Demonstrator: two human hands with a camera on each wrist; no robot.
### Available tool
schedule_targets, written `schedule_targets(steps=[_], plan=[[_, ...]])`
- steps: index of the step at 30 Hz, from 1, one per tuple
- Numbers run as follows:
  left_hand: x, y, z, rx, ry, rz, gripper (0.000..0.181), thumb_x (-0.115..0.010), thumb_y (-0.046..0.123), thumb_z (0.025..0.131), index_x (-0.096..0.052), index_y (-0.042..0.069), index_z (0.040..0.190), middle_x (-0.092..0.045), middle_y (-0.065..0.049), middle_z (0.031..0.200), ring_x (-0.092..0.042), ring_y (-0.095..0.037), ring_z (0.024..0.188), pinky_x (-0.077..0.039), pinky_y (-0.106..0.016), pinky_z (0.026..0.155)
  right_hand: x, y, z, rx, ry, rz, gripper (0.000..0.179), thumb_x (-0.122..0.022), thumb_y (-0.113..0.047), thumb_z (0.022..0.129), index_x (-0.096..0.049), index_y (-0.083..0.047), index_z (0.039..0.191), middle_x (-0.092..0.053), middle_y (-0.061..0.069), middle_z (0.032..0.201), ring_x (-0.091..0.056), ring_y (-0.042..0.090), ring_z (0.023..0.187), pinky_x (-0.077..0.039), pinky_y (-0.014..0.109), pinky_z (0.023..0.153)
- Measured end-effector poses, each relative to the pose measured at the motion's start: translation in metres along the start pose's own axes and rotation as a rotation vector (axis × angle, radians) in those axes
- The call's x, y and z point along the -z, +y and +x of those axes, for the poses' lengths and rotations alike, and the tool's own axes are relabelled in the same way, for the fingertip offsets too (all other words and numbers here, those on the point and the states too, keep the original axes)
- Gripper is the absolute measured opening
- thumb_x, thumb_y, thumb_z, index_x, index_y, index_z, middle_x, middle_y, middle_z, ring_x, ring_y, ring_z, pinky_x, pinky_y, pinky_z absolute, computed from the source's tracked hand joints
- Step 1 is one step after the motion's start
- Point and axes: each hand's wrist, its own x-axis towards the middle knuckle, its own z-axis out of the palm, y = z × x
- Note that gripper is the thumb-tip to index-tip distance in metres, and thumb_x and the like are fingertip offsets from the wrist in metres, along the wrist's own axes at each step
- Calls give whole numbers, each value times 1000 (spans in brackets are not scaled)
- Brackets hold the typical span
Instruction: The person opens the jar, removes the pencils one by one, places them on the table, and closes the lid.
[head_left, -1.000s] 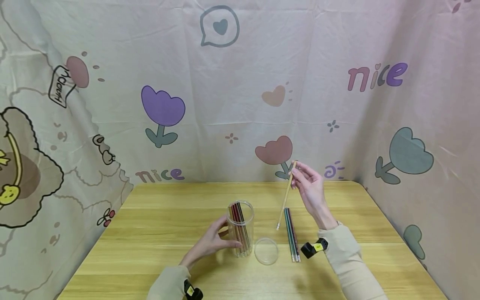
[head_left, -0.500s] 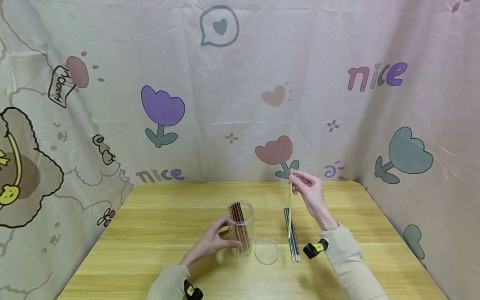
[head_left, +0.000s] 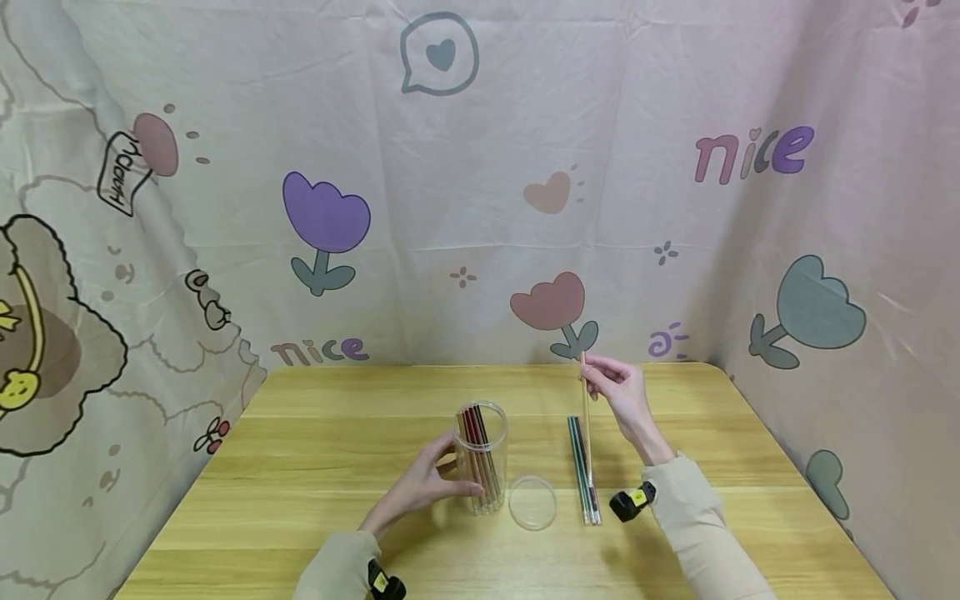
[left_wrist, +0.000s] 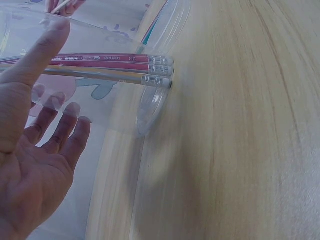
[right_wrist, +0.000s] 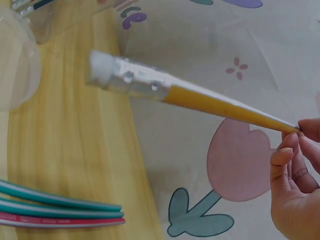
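My left hand [head_left: 422,485] holds a clear plastic jar [head_left: 500,471] upright on the table, thumb in front and fingers behind. Inside lean several pencils [head_left: 477,450], red, dark and tan; their white erasers [left_wrist: 167,70] rest at the jar's bottom. Between thumb and fingertips, my right hand [head_left: 621,398] pinches a yellow pencil [head_left: 587,425] at its upper end. It hangs nearly vertical, and its white eraser [right_wrist: 101,69] points down. Just behind that eraser end, in the head view, green and red pencils [head_left: 581,471] lie side by side on the table.
A round clear lid [head_left: 533,503] lies between the jar and the loose pencils. The wooden table [head_left: 337,408] meets a patterned cloth [head_left: 450,317] at its back edge. Black wrist cameras [head_left: 632,502] are strapped on both sleeves.
My right hand has lowered, and the yellow pencil has swung from a slant to nearly vertical. Its eraser end has moved right and down, over the loose pencils. The left hand and jar stay still.
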Motion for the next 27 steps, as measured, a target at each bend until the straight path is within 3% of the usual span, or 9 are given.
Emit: schedule_targets(steps=[4, 8, 10, 14, 19, 27], plan=[[0, -1, 0, -1, 2, 11, 79, -87, 13, 77, -48, 12, 146, -53, -19, 145, -49, -45, 135, -45, -61, 113, 3, 5, 0, -32, 15, -45, 14, -67, 2, 92, -75, -4, 102, -73, -8, 73, -59, 4, 59, -51, 14, 52], [0, -1, 1, 14, 4, 9, 80, -87, 14, 77, -48, 13, 146, -53, -17, 146, -49, -44, 136, -45, -59, 114, 7, 12, 1, -55, 17, -88, 25, -67, 2, 92, -65, 15, 113, -72, -9, 72, -59, 4, 59, -52, 15, 53], [0, 0, 0, 21, 3, 2, 81, -87, 14, 77, -48, 15, 147, -52, -16, 147, -48, -43, 137, -44, -59, 115, 9, 15, 1, -68, 16, -111, 27, -67, 0, 93, -64, 17, 114, -72, -10, 72, -59, 4, 60, -52, 16, 53], [0, 1, 0, 19, -3, -3, 81, -87, 15, 77, -47, 16, 148, -51, -14, 148, -47, -42, 138, -43, -59, 115, 13, 22, -1, -93, 13, -151, 23, -68, -1, 93, -67, 13, 111, -71, -9, 71, -59, 5, 60, -53, 17, 54], [0, 1, -1, 15, -2, 3, 81, -87, 15, 77, -47, 16, 148, -52, -15, 147, -47, -42, 137, -43, -60, 115, 17, 31, -2, -124, 6, -185, 29, -68, -2, 93, -64, 17, 115, -71, -9, 72, -58, 5, 61, -54, 18, 55], [-1, -1, 0, -6, 4, 36, 79, -87, 14, 78, -48, 13, 146, -54, -17, 145, -50, -43, 134, -46, -58, 113, 24, 45, -3, -168, 5, -223, 17, -68, -3, 94, -70, 7, 107, -71, -7, 72, -58, 4, 61, -53, 17, 56]])
